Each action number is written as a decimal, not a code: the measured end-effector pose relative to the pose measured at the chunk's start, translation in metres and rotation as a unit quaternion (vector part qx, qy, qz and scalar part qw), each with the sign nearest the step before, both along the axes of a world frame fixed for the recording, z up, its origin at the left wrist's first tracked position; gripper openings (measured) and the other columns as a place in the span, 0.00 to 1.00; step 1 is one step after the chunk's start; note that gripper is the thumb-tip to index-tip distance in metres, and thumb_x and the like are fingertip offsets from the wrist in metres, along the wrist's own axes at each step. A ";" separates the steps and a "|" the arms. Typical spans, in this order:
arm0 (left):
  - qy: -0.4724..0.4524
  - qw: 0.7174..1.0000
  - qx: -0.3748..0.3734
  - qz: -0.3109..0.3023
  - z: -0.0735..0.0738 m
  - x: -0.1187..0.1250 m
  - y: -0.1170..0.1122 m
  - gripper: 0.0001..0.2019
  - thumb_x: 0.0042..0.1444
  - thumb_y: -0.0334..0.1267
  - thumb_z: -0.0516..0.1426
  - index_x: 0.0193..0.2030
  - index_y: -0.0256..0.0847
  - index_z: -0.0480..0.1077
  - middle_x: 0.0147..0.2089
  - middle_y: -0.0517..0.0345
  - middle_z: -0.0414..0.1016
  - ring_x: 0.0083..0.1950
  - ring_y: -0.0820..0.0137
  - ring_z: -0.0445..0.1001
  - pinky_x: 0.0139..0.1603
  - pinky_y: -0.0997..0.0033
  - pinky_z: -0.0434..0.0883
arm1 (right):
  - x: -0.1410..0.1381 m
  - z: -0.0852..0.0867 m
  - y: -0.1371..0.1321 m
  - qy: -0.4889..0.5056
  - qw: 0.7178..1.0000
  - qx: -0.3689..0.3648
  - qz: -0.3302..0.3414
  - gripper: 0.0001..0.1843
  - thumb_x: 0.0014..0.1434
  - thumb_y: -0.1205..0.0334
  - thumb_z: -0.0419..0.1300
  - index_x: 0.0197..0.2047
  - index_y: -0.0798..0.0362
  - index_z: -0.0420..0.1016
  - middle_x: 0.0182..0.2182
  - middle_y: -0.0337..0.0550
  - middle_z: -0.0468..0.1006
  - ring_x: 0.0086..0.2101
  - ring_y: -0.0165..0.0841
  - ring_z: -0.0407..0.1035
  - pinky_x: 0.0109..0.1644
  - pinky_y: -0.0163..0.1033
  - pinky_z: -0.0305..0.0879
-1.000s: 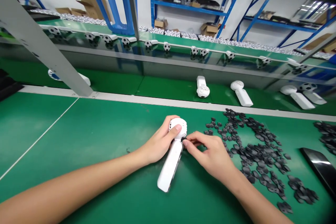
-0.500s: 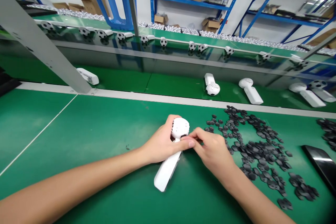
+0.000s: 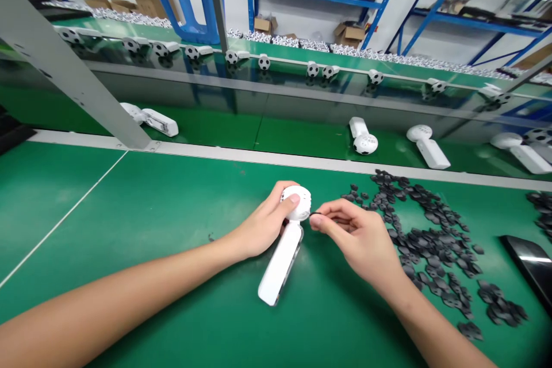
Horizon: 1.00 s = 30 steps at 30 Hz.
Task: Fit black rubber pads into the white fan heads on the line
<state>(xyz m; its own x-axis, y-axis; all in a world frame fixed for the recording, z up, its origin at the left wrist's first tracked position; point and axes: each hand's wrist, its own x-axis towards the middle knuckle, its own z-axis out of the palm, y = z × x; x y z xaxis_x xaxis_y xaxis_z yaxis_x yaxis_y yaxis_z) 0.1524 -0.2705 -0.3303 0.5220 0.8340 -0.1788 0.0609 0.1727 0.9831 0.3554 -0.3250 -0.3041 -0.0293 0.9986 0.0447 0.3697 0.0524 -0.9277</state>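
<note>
My left hand (image 3: 268, 219) is closed around the round head of a white handheld device (image 3: 279, 267), thumb on top of the head. The device's long white handle slants down toward me over the green bench. Close to the right side of that head, my right hand (image 3: 356, 233) pinches a small black piece (image 3: 316, 214) between thumb and forefinger. Only a thin dark edge of the piece shows, and I cannot tell whether it touches the head. To the right of my right hand spreads a pile of small black pieces (image 3: 431, 238).
A green conveyor belt (image 3: 224, 132) runs behind a pale rail (image 3: 259, 156), carrying white devices (image 3: 431, 149) with round heads. A grey post (image 3: 77, 69) rises at left. A black tray (image 3: 528, 267) lies at far right. Football-patterned devices (image 3: 233, 56) line a shelf beyond.
My left thumb has moved up from the device's neck onto its head. My right fingers have drawn slightly away from the head. Devices on the belt have shifted right.
</note>
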 end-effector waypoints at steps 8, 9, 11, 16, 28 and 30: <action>0.021 0.999 0.033 0.001 0.002 -0.002 -0.001 0.25 0.71 0.62 0.49 0.63 0.49 0.64 0.42 0.58 0.71 0.36 0.68 0.69 0.37 0.69 0.68 | -0.002 -0.006 0.002 -0.062 0.998 0.005 0.023 0.08 0.65 0.53 0.67 0.38 0.47 0.81 0.33 0.38 0.86 0.32 0.36 0.82 0.38 0.37 0.81; 0.031 0.999 0.040 -0.001 0.003 -0.002 -0.002 0.24 0.71 0.61 0.48 0.63 0.49 0.64 0.42 0.57 0.71 0.36 0.68 0.69 0.38 0.69 0.67 | -0.003 -0.008 0.003 -0.078 0.997 0.019 0.022 0.08 0.65 0.52 0.67 0.38 0.47 0.81 0.33 0.38 0.86 0.31 0.35 0.81 0.37 0.37 0.81; 0.046 0.997 0.057 -0.005 0.004 -0.002 -0.003 0.24 0.71 0.60 0.49 0.63 0.47 0.63 0.42 0.57 0.72 0.36 0.67 0.69 0.37 0.68 0.66 | -0.005 -0.010 0.003 -0.099 0.994 0.041 0.024 0.08 0.66 0.52 0.66 0.39 0.47 0.80 0.34 0.38 0.85 0.31 0.35 0.81 0.38 0.37 0.81; 0.068 0.993 0.101 -0.006 0.005 0.001 -0.006 0.36 0.56 0.57 0.68 0.64 0.44 0.59 0.47 0.54 0.73 0.42 0.63 0.72 0.39 0.68 0.68 | -0.005 -0.012 0.004 -0.115 0.991 0.058 0.044 0.07 0.68 0.54 0.63 0.39 0.47 0.74 0.35 0.39 0.83 0.35 0.36 0.80 0.42 0.38 0.80; -0.005 0.997 0.082 -0.013 0.004 0.001 -0.003 0.31 0.58 0.52 0.68 0.61 0.43 0.61 0.45 0.56 0.71 0.40 0.67 0.70 0.37 0.70 0.67 | 0.004 -0.016 0.010 -0.167 0.977 0.097 0.087 0.09 0.71 0.55 0.59 0.39 0.48 0.73 0.34 0.40 0.83 0.33 0.35 0.78 0.37 0.36 0.72; -0.037 0.998 0.054 -0.007 0.002 0.001 -0.003 0.30 0.56 0.51 0.69 0.60 0.44 0.64 0.45 0.56 0.71 0.39 0.68 0.71 0.37 0.71 0.69 | 0.016 -0.009 0.013 -0.147 0.981 0.076 0.105 0.11 0.72 0.54 0.57 0.40 0.48 0.75 0.33 0.39 0.83 0.32 0.34 0.78 0.36 0.36 0.72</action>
